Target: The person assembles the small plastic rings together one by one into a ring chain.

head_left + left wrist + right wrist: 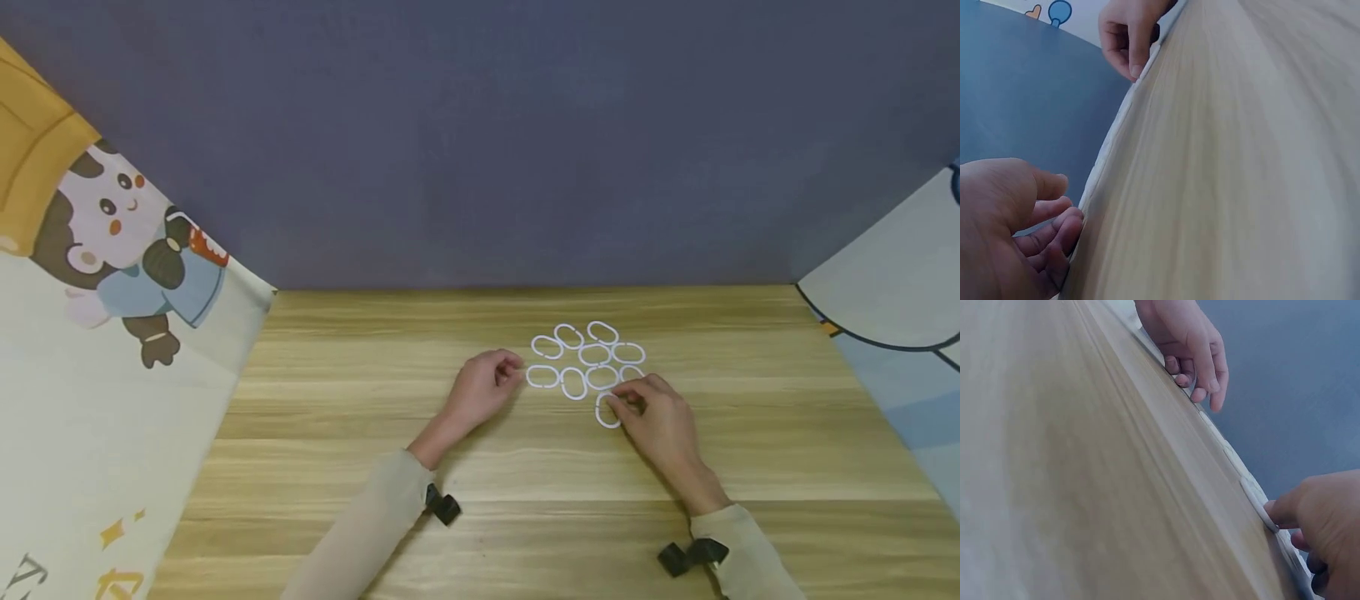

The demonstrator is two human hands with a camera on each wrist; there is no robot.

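Several white oval rings (595,355), some showing a small gap in the loop, lie flat in a loose cluster on the wooden table (360,400). My right hand (663,421) pinches the right edge of the nearest white oval ring (600,414) between thumb and finger. In the right wrist view that ring (1254,499) lies low along the tabletop at the fingertips, and part of it is hidden behind them. My left hand (483,387) rests with loosely bent fingers beside the leftmost white ring (531,377), holding nothing.
A dark blue-grey panel (480,150) rises behind the table's back edge. On the left stands a pale panel with a cartoon monkey (112,208); on the right is another printed panel (892,267). Black wrist cameras (444,506) sit at both sleeves.
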